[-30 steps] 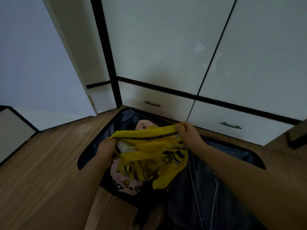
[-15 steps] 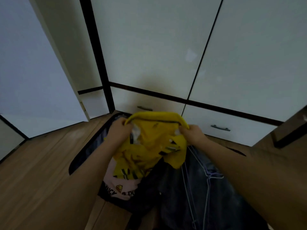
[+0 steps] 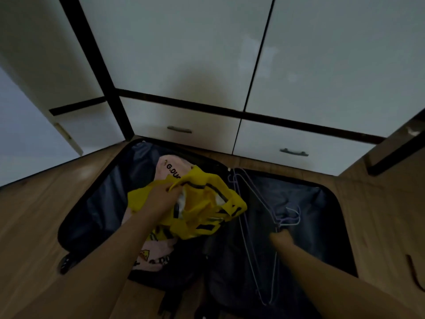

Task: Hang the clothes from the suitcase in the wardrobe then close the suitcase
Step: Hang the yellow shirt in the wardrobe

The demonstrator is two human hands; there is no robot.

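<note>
- Fingers of the left hand [image 3: 163,197] are curling around a bunched fold of the yellow garment [image 3: 207,208], gripping it at its upper edge beside the dark-striped collar band.
- That yellow garment is hanging crumpled from the grip over the left half of the open suitcase [image 3: 96,203], its lower folds draping onto the pink printed garment [image 3: 158,252] that is lying in that half.
- Black lettering on the pink printed garment is showing both above the yellow cloth and below it, near the left forearm.
- On the other side, the right hand [image 3: 281,238] is reaching into the right half of the suitcase and meeting the wire hangers [image 3: 257,196] at the place where their hooks are gathering.
- Blur is hiding the right fingers, so I cannot tell whether they are pinching the hangers or only touching them.
- Long thin frames of the hangers are lying flat across the dark lining, running from the far rim toward the near edge.
- Behind the suitcase, the white wardrobe [image 3: 184,54] is standing with its doors closed, and two drawers [image 3: 184,130] with small handles are sitting just above the wooden floor [image 3: 34,215].
</note>
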